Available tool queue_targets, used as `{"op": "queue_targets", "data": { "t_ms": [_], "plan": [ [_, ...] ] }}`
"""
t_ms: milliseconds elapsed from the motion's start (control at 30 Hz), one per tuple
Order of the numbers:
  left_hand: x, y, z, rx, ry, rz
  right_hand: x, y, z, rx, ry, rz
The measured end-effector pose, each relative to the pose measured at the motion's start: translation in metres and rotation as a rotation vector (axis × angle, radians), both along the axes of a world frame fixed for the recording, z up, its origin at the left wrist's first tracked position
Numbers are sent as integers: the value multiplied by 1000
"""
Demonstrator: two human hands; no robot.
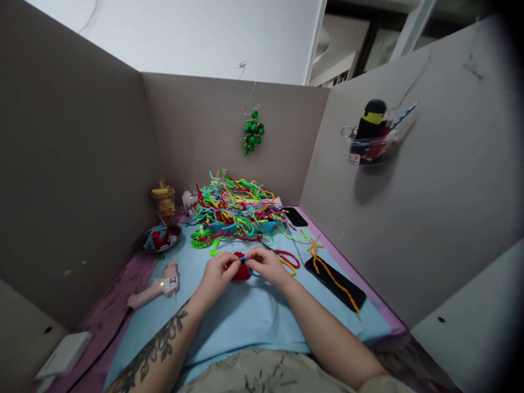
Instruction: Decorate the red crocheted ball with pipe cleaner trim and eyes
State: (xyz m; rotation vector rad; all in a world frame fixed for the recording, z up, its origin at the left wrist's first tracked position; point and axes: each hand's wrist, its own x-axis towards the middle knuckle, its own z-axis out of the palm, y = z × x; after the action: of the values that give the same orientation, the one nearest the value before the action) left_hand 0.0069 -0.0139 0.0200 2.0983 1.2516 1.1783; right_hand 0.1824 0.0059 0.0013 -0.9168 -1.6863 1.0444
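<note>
My left hand (pixel 219 271) and my right hand (pixel 267 266) meet over the middle of the table. Both have their fingers pinched on a thin blue fuzzy strand (pixel 254 273), which looks like a pipe cleaner. Just beneath the fingertips is a rounded red fuzzy piece (pixel 240 273), partly covered by the hands; whether it is gripped too is hard to see. Scissors (pixel 291 258) with red and yellow handles lie just beyond my right hand. A green fuzzy figure with eyes (pixel 201 237) sits beyond my left hand.
A pile of coloured fuzzy strands (pixel 237 204) fills the back. On the left are a pink glue gun (pixel 164 286), its cord, and a dark bowl (pixel 141 240). Orange strands (pixel 338 284) lie across a black phone-like slab (pixel 327 292) on the right. Grey partitions enclose three sides.
</note>
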Motion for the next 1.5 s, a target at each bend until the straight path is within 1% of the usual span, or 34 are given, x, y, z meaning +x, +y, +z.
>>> {"op": "queue_targets", "data": {
  "t_ms": [67,167,333,467,667,767,867,1033,1133,1200,1333,1400,1500],
  "plan": [
    [0,0,1,-45,-42,15,-2,0,-1,-70,73,29],
    [0,1,1,-57,-86,34,-5,-1,-1,-138,144,58],
    [2,0,2,-59,-141,60,-10,-2,-3,-158,171,40],
    [3,0,2,-103,-198,70,-14,-2,-8,-191,207,69],
    [8,1,-5,-154,-307,71,-19,-1,-15,-255,261,91],
    [9,3,-8,-231,-360,17,-19,-2,-13,-234,252,63],
    [7,3,-7,-245,-324,-16,-18,-4,-8,-184,196,50],
    [6,0,-8,-135,-171,1,-18,-11,-5,-5,-41,29],
    [6,-3,-12,-43,-59,22,-20,-14,-10,43,-97,0],
    [6,-5,-13,-17,-6,26,-21,-14,-14,66,-120,-1],
    [1,-8,-7,-24,-34,-7,-19,-16,-13,88,-126,-22],
    [-2,-10,-3,-47,-60,-34,-20,-18,-9,63,-116,-47],
    [-9,-14,5,-82,-64,-19,-26,-22,2,50,-109,-52]
  ]
}}
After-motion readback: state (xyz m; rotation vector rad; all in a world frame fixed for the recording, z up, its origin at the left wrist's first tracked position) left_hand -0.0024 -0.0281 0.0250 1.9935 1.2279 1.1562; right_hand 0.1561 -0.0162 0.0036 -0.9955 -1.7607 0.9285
